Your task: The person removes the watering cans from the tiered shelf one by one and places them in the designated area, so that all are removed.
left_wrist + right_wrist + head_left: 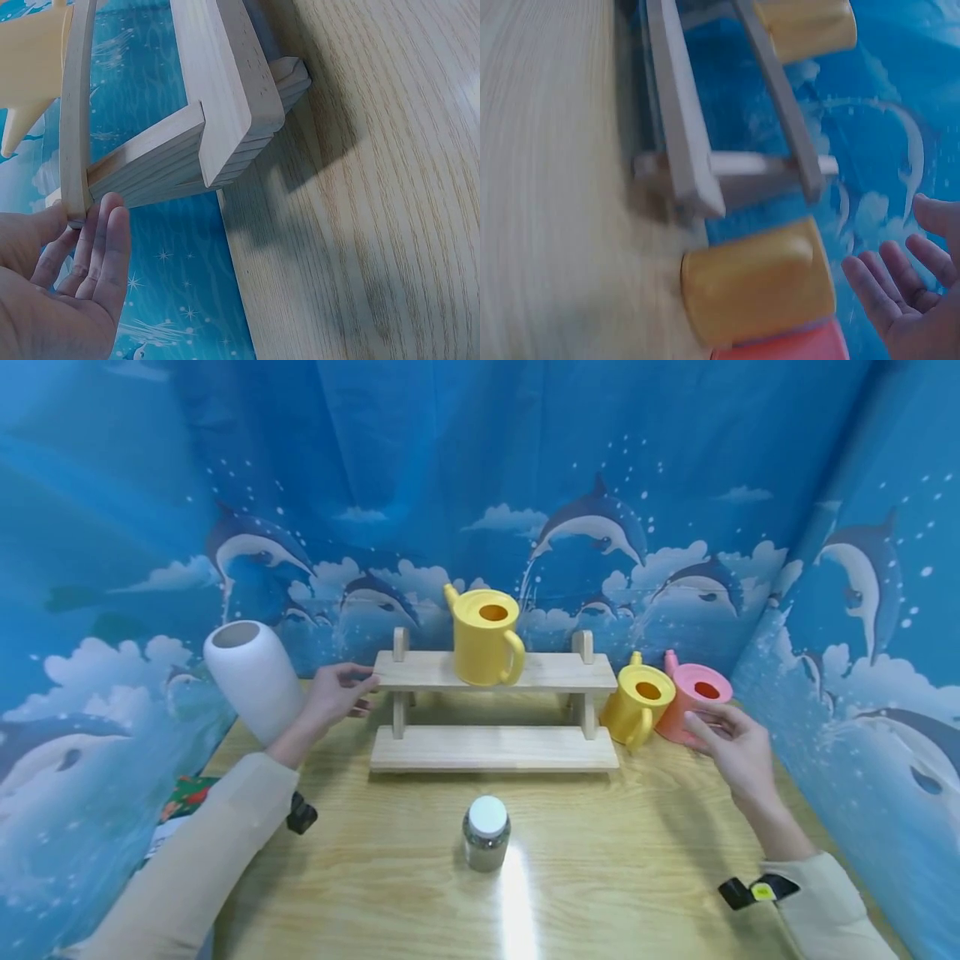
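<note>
A white vase (255, 681) is near the surface's (585, 860) far left corner. A white-lidded jar (486, 839) stands well in from both side edges. A green-and-red item (186, 795) (partly hidden) shows beside the left edge. Blue dolphin-printed curtains (420, 468) line the far and side edges.

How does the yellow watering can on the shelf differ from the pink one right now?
Place: the yellow can stands on the wooden shelf's upper board; the pink can stands right of the shelf.
View: the yellow can's handle shows plainly; the pink can's cannot be made out behind the right hand, which partly covers that can in the head view.
Both have a spout and a round top opening.
</note>
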`<state>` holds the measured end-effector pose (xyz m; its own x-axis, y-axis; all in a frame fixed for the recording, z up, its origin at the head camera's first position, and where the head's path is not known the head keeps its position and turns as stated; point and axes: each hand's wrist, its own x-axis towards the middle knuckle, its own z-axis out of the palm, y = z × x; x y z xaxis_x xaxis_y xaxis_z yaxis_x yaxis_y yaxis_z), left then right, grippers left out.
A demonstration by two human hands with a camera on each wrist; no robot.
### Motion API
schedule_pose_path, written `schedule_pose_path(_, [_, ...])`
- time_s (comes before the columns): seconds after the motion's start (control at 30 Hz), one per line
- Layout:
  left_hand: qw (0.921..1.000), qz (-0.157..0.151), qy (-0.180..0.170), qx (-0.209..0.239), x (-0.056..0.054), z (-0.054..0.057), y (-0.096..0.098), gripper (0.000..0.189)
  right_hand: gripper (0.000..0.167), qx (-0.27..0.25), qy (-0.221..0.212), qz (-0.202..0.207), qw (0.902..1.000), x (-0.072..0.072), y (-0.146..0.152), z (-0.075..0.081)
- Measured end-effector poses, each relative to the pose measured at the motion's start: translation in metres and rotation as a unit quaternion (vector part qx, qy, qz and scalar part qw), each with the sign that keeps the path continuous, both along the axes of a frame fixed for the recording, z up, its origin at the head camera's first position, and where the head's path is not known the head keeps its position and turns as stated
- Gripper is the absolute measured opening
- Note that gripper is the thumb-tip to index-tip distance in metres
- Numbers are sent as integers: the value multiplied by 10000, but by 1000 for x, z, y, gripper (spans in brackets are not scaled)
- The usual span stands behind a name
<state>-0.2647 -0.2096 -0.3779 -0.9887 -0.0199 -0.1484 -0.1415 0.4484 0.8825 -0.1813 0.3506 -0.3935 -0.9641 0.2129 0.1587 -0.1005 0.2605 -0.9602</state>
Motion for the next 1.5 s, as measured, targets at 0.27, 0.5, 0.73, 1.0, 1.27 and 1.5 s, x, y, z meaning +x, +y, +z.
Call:
schedule_pose_path(0.27, [10000,2,10,-25,0,-1,-1,50,51,639,289,816,9942,-24,-77,18])
schedule_pose_path(0.5, [10000,5,31,-41,0,-1,-2,50,46,531,384,1357,9886,-48,-132,23])
schedule_pose_path(0.73, [10000,35,18,-41,-1,-3,-1,50,43,316,414,1800,9823,-64,-175,29])
schedule_pose_path(1.0, [10000,45,19,-5,-1,-3,1,49,40,212,365,1908,9807,-75,-198,34])
schedule_pose_path(1.27, [10000,52,-3,19,-2,-1,0,49,37,146,221,1975,9799,-84,-207,41])
schedule_pose_path(1.5, [10000,72,-46,-16,-2,-1,1,49,32,246,162,1900,9813,-82,-210,44])
